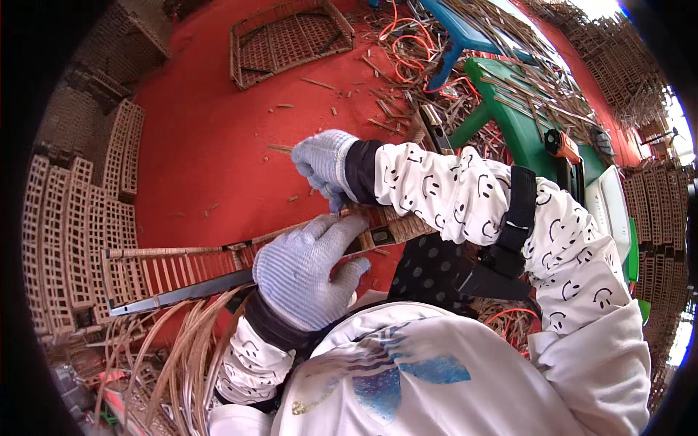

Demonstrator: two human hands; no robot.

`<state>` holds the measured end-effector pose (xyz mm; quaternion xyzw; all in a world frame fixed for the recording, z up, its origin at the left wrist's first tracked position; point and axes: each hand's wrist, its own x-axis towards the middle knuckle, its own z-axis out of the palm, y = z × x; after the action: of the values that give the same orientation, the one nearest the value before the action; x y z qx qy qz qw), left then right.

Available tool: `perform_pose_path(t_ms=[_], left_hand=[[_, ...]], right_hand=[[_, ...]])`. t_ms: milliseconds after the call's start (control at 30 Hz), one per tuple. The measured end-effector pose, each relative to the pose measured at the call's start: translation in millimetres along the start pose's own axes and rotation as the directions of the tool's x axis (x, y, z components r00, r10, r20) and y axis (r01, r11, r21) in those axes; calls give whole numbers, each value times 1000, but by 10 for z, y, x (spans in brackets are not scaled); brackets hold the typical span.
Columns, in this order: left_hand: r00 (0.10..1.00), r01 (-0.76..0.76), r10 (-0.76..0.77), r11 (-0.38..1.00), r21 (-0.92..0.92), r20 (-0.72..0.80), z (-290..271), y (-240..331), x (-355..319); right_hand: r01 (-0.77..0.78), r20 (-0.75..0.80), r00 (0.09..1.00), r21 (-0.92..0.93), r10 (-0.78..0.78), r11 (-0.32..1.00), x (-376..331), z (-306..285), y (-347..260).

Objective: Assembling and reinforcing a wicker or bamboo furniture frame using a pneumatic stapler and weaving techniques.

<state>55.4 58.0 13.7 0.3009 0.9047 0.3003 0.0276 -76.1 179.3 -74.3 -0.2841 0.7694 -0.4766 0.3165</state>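
Note:
A long wicker frame (pixel 182 270) of brown strips stretches across my front, with a grey metal bar (pixel 185 291) along its near side. My left hand (pixel 302 272), in a pale striped knit glove, grips the frame with its fingers over the strips and its thumb apart on the near side. Above the frame's right part, my right hand (pixel 325 163) wears a matching glove and is closed. Its fingers curl downward near the strips. Whatever it may hold is hidden by the glove.
A wicker tray (pixel 291 43) lies on the red floor (pixel 196 145). At right are a green stool (pixel 502 102), a blue stool (pixel 454 33) and an orange-black tool (pixel 561 145). Wicker panels (pixel 65 240) stand stacked left; an orange hose (pixel 407 58) winds through loose strips.

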Motion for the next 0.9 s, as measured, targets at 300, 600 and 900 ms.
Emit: perform_pose_path(t_ms=[300, 600, 900], left_hand=[[939, 219, -54, 855, -470, 340, -24, -369, 187], [844, -471, 478, 878, -87, 242, 133, -628, 414], [847, 488, -274, 743, -459, 456, -88, -320, 331]], right_hand=[[-75, -427, 883, -538, -194, 840, -1038, 164, -883], [-58, -492, 837, -515, -240, 855, -1409, 556, -775], [-49, -307, 941, -540, -142, 840, -1304, 437, -877]])
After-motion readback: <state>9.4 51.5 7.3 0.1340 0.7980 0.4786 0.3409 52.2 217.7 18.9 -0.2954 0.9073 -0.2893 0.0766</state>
